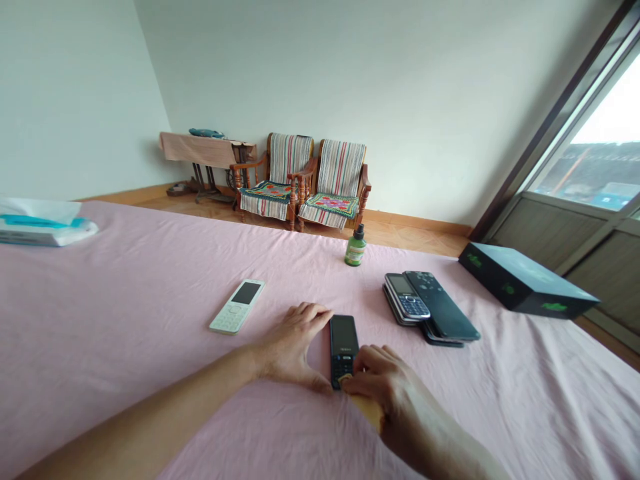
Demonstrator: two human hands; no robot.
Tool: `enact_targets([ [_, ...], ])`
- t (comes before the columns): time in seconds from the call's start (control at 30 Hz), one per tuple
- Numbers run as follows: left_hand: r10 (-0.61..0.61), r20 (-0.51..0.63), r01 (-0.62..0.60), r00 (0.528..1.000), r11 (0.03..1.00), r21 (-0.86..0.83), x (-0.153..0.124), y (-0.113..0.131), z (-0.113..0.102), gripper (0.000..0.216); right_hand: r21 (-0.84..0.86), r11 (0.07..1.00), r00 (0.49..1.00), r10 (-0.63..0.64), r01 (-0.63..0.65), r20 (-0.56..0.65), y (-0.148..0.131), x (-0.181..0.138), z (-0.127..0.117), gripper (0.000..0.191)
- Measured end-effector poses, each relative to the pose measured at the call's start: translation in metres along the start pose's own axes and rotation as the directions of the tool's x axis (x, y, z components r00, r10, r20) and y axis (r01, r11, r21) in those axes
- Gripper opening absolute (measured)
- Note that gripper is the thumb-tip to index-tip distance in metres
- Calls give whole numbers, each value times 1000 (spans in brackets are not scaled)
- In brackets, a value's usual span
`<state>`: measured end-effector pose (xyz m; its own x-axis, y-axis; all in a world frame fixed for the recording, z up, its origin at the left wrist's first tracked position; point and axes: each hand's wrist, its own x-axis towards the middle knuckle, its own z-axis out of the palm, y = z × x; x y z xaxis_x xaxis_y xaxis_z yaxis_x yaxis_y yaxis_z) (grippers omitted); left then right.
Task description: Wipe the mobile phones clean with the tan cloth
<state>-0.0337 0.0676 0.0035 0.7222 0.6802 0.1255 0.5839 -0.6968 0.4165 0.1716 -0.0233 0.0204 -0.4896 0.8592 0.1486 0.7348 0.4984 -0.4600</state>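
Note:
A black keypad phone (343, 340) lies flat on the pink cloth in front of me. My left hand (293, 347) rests beside its left edge, fingers curled and touching the phone's side. My right hand (387, 387) is closed on a small yellowish cloth or pad (367, 408), pressed against the phone's lower keypad end. A white keypad phone (237, 306) lies apart to the left.
A stack of dark phones (427, 307) sits to the right, with a small green bottle (355, 247) behind them. A black box (525, 280) lies at the far right, a tissue pack (43, 223) at the far left. Two striped chairs (310, 183) stand by the wall.

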Motion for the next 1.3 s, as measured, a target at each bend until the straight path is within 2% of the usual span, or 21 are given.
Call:
enact_targets([
  [0.1,-1,-1,1,1000,1000,-3,0,0,0,105,30,999,1000,-18,18,-6,-3,1,3,28],
  [0.3,7,-8,-7,1000,1000,19,-1,0,2,107,43,996,997,72,-73,22,1,-3,-7,28],
  [0.5,13,-32,-12,999,999,36,-2,1,5,105,42,997,996,70,-68,-49,-1,0,-1,30],
  [0.6,6,-24,-5,1000,999,32,-2,1,4,105,55,997,998,58,-57,-23,-1,-1,-1,31],
  [0.7,5,-16,-5,1000,999,32,-2,2,3,105,66,993,995,97,-96,-9,2,-3,-3,31],
  [0.87,4,-10,-3,1000,999,44,-1,2,3,105,30,992,990,121,-119,-70,4,0,-1,33],
  [1.0,14,-15,-13,1000,999,42,-1,1,3,106,69,992,994,109,-109,5,3,-3,-2,32],
  [1.07,14,-19,-13,1000,999,42,-2,1,3,106,79,990,993,114,-113,-3,4,-3,-2,32],
  [1.2,8,-20,-8,1000,1000,30,-2,2,3,104,23,993,990,120,-119,-76,7,0,0,32],
  [1.3,2,-15,-1,1000,1000,30,-2,2,3,105,-12,994,992,106,-107,-68,4,1,-1,31],
])
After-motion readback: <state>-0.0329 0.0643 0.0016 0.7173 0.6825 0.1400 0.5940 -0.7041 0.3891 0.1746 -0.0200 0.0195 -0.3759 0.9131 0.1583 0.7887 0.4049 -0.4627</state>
